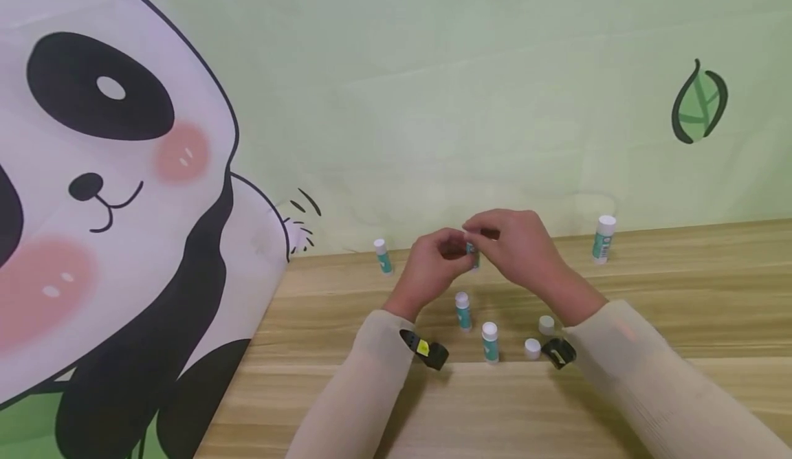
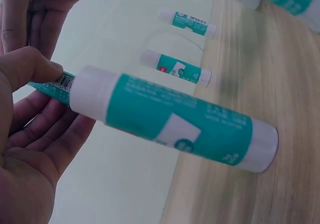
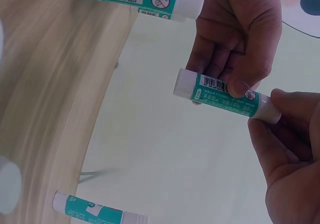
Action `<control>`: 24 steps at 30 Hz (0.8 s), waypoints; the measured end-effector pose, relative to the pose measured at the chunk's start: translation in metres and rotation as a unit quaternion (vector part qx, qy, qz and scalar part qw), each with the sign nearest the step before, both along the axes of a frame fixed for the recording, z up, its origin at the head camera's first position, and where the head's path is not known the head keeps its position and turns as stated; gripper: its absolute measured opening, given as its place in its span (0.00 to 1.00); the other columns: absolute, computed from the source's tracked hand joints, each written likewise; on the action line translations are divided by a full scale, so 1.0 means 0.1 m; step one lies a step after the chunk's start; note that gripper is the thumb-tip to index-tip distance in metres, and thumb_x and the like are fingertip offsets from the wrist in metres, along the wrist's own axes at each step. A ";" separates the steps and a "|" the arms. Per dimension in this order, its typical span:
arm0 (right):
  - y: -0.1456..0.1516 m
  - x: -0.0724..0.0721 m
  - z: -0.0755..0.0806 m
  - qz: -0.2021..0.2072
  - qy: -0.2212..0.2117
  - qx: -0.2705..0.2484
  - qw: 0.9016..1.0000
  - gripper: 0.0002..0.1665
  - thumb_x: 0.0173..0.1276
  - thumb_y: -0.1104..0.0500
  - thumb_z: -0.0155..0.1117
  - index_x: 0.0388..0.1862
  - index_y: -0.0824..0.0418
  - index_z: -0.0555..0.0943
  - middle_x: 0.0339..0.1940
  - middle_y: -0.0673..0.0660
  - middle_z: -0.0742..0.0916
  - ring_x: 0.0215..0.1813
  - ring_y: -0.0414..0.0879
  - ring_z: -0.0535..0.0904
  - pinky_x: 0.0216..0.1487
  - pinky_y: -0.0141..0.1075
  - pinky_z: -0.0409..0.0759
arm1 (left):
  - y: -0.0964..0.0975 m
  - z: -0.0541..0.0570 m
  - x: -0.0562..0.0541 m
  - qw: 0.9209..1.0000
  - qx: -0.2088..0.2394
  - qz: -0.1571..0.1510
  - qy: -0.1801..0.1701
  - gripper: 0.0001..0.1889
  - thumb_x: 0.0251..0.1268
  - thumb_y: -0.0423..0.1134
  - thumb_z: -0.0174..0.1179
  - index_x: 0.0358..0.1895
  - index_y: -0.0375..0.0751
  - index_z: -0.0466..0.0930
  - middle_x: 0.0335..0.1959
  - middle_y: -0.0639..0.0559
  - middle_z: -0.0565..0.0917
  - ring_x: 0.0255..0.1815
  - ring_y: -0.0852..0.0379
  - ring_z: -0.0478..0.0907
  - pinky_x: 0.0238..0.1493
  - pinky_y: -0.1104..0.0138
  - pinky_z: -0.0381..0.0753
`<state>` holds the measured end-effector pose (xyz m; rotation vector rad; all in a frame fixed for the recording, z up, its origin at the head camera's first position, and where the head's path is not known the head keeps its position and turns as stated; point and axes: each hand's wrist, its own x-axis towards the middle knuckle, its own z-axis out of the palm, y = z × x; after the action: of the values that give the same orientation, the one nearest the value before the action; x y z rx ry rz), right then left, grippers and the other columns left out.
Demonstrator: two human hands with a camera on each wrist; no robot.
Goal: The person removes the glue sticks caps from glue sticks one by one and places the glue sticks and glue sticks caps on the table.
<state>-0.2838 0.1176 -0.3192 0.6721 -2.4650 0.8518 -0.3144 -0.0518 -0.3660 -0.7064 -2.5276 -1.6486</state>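
Note:
A small glue stick [image 1: 474,258] with a teal label and white ends is held up between both hands over the back of the table. My left hand [image 1: 433,263] grips its labelled body, thumb across the barcode side, as the right wrist view shows. With thumb and fingertips, my right hand [image 1: 516,246] pinches the white end [image 3: 269,111] of that stick. Nearer the front, two more glue sticks stand upright, one in the middle [image 1: 463,312] and one ahead of it [image 1: 490,343]. Two loose white caps lie right of them, a farther cap [image 1: 546,325] and a nearer cap [image 1: 532,349].
Another glue stick [image 1: 383,258] stands at the back left, and a larger glue stick [image 1: 603,240] at the back right. Behind the wooden table [image 1: 334,349] hangs a green cloth [image 1: 396,115] with a panda print. Small black devices sit at both wrists.

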 end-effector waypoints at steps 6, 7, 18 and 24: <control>0.05 0.08 -0.01 0.008 -0.009 -0.015 1.000 0.10 0.66 0.60 0.65 0.44 0.60 0.87 0.43 0.56 0.90 0.44 0.50 0.87 0.45 0.44 0.85 | 0.00 0.06 0.04 1.000 -0.009 -0.025 -0.003 0.14 0.63 0.38 0.64 0.52 0.43 0.81 0.47 0.51 0.85 0.48 0.58 0.83 0.51 0.68 0.82; 0.06 0.09 -0.01 0.010 -0.009 -0.020 1.000 0.10 0.66 0.60 0.66 0.44 0.60 0.87 0.43 0.56 0.90 0.44 0.50 0.87 0.45 0.43 0.85 | 0.00 0.07 0.05 1.000 -0.012 -0.028 -0.005 0.14 0.63 0.38 0.64 0.52 0.44 0.81 0.47 0.51 0.85 0.49 0.58 0.83 0.52 0.67 0.82; 0.16 0.22 -0.02 0.034 0.003 -0.040 0.999 0.10 0.64 0.61 0.68 0.44 0.60 0.87 0.43 0.55 0.90 0.45 0.50 0.87 0.44 0.42 0.86 | 0.02 0.12 0.13 0.997 -0.033 -0.065 -0.020 0.13 0.63 0.40 0.64 0.51 0.49 0.82 0.46 0.56 0.85 0.48 0.62 0.82 0.49 0.68 0.82; 0.21 0.28 -0.01 0.034 -0.001 -0.042 0.999 0.11 0.64 0.62 0.68 0.45 0.60 0.87 0.44 0.56 0.90 0.46 0.50 0.87 0.45 0.42 0.86 | 0.03 0.14 0.15 0.996 -0.037 -0.085 -0.017 0.13 0.63 0.41 0.65 0.50 0.50 0.82 0.46 0.56 0.85 0.48 0.63 0.82 0.48 0.68 0.83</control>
<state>-0.2556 0.1383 -0.3202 0.7286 -2.4060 0.9767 -0.2992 -0.0486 -0.3521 -0.9309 -2.6315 -1.6346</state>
